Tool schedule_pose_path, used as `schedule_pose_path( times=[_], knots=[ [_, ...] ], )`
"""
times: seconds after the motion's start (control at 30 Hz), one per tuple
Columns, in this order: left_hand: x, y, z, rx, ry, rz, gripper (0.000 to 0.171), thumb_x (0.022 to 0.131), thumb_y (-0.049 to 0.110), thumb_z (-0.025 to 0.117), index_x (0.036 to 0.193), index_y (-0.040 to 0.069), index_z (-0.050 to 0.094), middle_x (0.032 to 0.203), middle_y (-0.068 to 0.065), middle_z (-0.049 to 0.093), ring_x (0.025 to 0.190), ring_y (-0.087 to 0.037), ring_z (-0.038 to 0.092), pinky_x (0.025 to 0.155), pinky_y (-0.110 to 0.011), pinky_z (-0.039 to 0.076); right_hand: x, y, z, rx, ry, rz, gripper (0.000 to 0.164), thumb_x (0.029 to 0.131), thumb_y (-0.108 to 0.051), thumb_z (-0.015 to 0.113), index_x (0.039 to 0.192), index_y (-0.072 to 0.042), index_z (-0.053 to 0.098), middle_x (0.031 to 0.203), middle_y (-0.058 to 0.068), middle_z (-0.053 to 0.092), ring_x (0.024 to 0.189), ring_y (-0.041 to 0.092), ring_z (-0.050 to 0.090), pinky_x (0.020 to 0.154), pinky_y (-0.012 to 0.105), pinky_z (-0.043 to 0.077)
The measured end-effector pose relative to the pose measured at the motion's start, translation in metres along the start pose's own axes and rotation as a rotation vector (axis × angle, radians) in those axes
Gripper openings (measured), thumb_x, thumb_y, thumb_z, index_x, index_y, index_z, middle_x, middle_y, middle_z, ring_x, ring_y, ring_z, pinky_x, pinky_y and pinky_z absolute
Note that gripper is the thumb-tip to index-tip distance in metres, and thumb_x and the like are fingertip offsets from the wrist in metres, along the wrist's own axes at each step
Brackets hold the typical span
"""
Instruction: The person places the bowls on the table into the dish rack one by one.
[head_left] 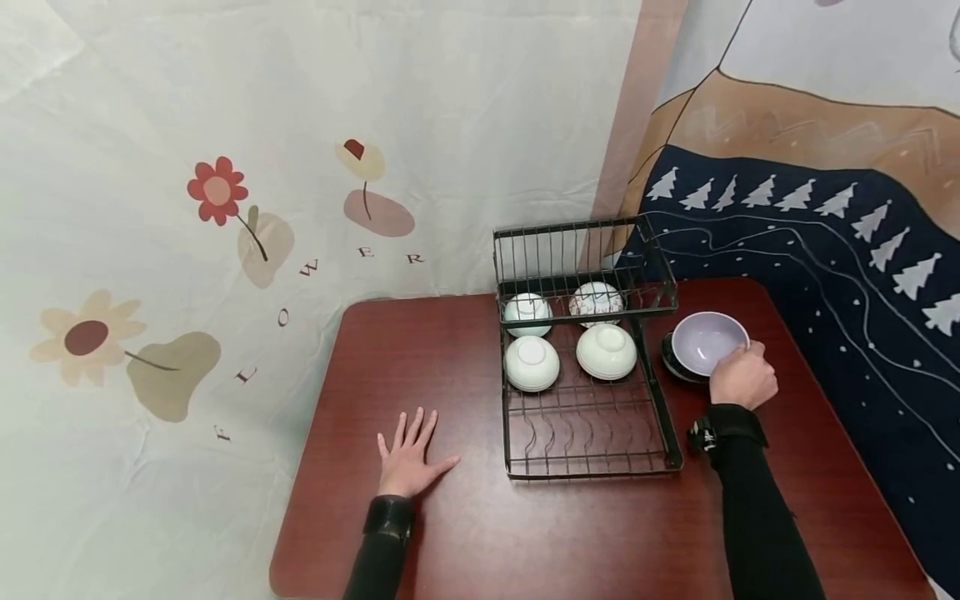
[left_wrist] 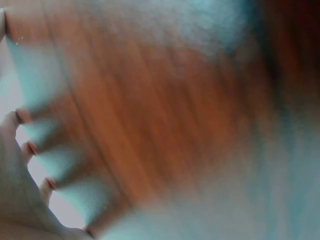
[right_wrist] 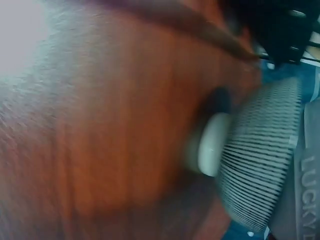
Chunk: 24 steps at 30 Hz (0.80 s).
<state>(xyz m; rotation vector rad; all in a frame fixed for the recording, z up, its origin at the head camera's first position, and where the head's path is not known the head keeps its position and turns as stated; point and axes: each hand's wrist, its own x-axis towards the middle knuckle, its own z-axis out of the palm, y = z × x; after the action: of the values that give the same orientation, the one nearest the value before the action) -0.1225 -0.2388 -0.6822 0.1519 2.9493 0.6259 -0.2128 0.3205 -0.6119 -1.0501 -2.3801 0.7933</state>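
Observation:
In the head view my right hand [head_left: 744, 377] grips the near right rim of a lavender bowl [head_left: 703, 340], its mouth facing up. Beneath it shows the edge of a dark bowl [head_left: 678, 367]. The right wrist view has this lower bowl [right_wrist: 260, 155] as dark-and-white striped with a white foot, close over the table. Grey raised lettering, "LUCKY", marks the lavender bowl [right_wrist: 306, 195] there. My left hand [head_left: 408, 461] rests on the table left of the rack, fingers spread; fingertips [left_wrist: 49, 184] line the left wrist view's left edge. My right hand's fingers are hidden in the right wrist view.
A black two-tier wire dish rack [head_left: 594, 475] stands mid-table. Several pale bowls sit upside down in it, including a white bowl [head_left: 532, 364] and a cream bowl [head_left: 606, 352]. The reddish-brown table [head_left: 540, 542] meets printed cloth [head_left: 480, 150] behind.

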Motion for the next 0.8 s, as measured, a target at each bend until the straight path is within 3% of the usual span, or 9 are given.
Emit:
schedule_pose_path(
  times=[0.13,0.37,0.57,0.8],
  knots=[
    [-0.001,-0.002,0.004,-0.012,0.007,0.0,0.104,0.089,0.077,0.073,0.173,0.026,0.04,0.183,-0.011,0.034,0.172,-0.044,0.019,0.128,-0.088,0.003,0.006,0.002,-0.012,0.151,-0.01,0.041,0.049,0.12,-0.023,0.034,0.148,0.011,0.055,0.146,0.042,0.061,0.135,0.066,0.056,0.117,0.073,0.044],
    [0.0,0.003,-0.002,-0.009,0.0,0.002,0.102,0.09,0.073,0.074,0.173,0.024,0.04,0.182,-0.014,0.034,0.171,-0.046,0.02,0.127,-0.089,0.004,0.015,0.008,-0.037,0.383,-0.174,0.18,0.056,0.11,-0.011,0.035,0.165,0.004,0.038,0.169,0.033,0.045,0.16,0.048,0.042,0.135,0.054,0.034],
    [0.001,-0.001,-0.001,0.01,0.005,0.005,0.103,0.089,0.075,0.074,0.172,0.023,0.041,0.181,-0.013,0.035,0.171,-0.045,0.021,0.127,-0.088,0.005,0.011,0.013,-0.043,0.427,-0.252,0.245,0.065,0.105,-0.002,0.036,0.17,-0.002,0.036,0.174,0.027,0.041,0.16,0.04,0.042,0.134,0.049,0.036],
    [0.002,-0.002,0.002,0.008,-0.006,0.002,0.102,0.09,0.073,0.074,0.173,0.024,0.04,0.182,-0.013,0.034,0.172,-0.045,0.02,0.127,-0.089,0.006,-0.003,0.009,-0.043,0.407,-0.31,0.175,0.064,0.106,-0.002,0.035,0.17,0.0,0.034,0.172,0.032,0.04,0.157,0.048,0.043,0.129,0.062,0.04]
  ],
)
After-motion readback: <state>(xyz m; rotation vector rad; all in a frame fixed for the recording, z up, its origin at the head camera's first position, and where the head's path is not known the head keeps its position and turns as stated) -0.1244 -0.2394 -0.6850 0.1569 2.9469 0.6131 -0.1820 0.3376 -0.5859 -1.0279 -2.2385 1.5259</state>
